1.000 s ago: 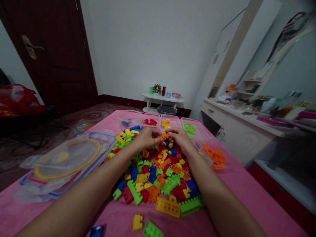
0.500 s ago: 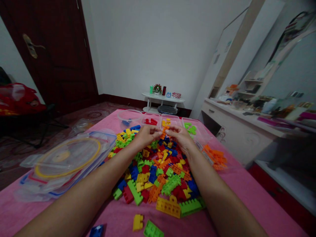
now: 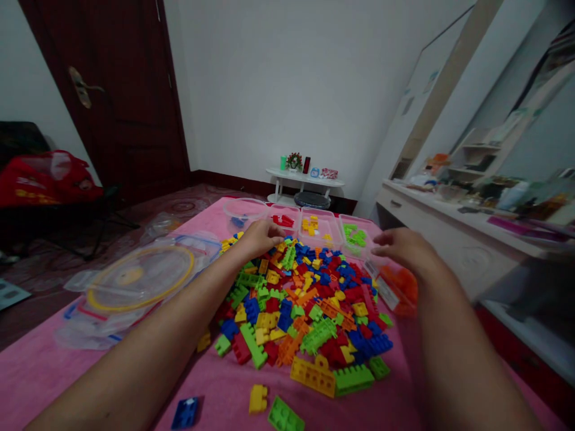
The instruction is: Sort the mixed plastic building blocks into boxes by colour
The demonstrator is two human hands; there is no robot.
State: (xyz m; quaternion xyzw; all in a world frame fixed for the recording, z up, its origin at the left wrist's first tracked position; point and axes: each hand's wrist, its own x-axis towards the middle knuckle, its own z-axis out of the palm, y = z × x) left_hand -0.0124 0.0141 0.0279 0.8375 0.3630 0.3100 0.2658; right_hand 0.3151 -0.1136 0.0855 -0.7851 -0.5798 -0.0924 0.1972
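A heap of coloured plastic bricks [image 3: 305, 299] lies on a pink cloth [image 3: 215, 395]. My left hand [image 3: 258, 236] rests on the heap's far left edge with its fingers curled down among the bricks; what they grip is hidden. My right hand [image 3: 402, 248] hovers to the right, just above a clear tub of orange bricks [image 3: 402, 290], and is smeared by motion. Behind the heap stand a round clear tub [image 3: 242, 209] and tubs with red bricks [image 3: 283, 220], yellow bricks [image 3: 314, 226] and green bricks [image 3: 357, 234].
A large clear lid with a yellow ring [image 3: 139, 278] lies left of the heap. Loose blue [image 3: 186, 412], yellow [image 3: 257, 398] and green [image 3: 285, 416] bricks lie near me. A white dresser [image 3: 431, 215] stands at the right, a small white table [image 3: 305, 178] and a dark door [image 3: 112, 102] behind.
Both hands held an orange piece together over the heap's far side. They have parted: my right hand swung right over the orange tub, my left hand sank onto the heap. The camera turned left.
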